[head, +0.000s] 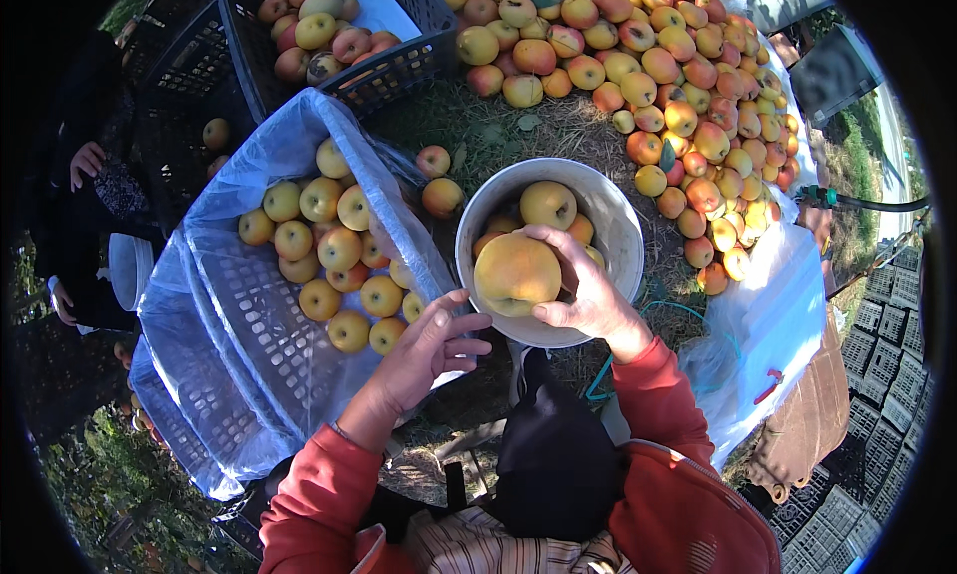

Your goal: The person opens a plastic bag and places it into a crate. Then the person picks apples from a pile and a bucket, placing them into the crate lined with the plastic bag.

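Observation:
A large yellow apple (517, 273) is gripped in my right hand (587, 290), above a white bucket (632, 230) that holds several more apples (548, 205). Just left of the held apple, my left hand (430, 346) has its fingers spread and holds nothing. Beyond that hand stands a crate lined with bluish clear plastic film (224, 275), with several yellow-red apples (340, 248) inside. Two apples (442, 198) lie on the ground between the crate and the bucket.
A big heap of apples (658, 65) spreads from the top to the right. At the upper left is a dark plastic crate (396, 76) with apples and a pale sheet. Another person's hand (87, 162) shows at far left. Plastic film with red-handled cutters (768, 387) lies at right; stacked crates (882, 394) stand farther off.

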A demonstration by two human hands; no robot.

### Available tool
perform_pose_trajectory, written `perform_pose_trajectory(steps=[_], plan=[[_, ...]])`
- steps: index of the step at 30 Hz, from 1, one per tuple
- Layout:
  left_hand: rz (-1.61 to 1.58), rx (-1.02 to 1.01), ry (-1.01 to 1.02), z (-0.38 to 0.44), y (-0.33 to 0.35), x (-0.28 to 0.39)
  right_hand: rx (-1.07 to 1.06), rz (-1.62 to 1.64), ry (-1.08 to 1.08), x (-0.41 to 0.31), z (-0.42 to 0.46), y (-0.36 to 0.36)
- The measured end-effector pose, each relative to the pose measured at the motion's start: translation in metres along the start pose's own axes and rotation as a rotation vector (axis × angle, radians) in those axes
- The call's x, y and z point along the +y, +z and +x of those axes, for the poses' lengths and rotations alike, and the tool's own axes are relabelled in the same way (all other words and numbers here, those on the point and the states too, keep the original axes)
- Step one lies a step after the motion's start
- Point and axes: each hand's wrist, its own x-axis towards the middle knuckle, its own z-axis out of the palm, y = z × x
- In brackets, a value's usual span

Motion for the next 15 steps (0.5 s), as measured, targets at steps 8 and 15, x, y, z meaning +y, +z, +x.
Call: perform_pose_trajectory(steps=[8,15], plan=[[0.414,-0.021,0.393,-0.001,-0.002,0.014,-0.103,-0.157,-0.056,-0.003,0.003,0.057],[0.427,0.038,0.445,-0.018,-0.012,0.009,-0.133,-0.229,0.033,0.001,0.010,0.073]])
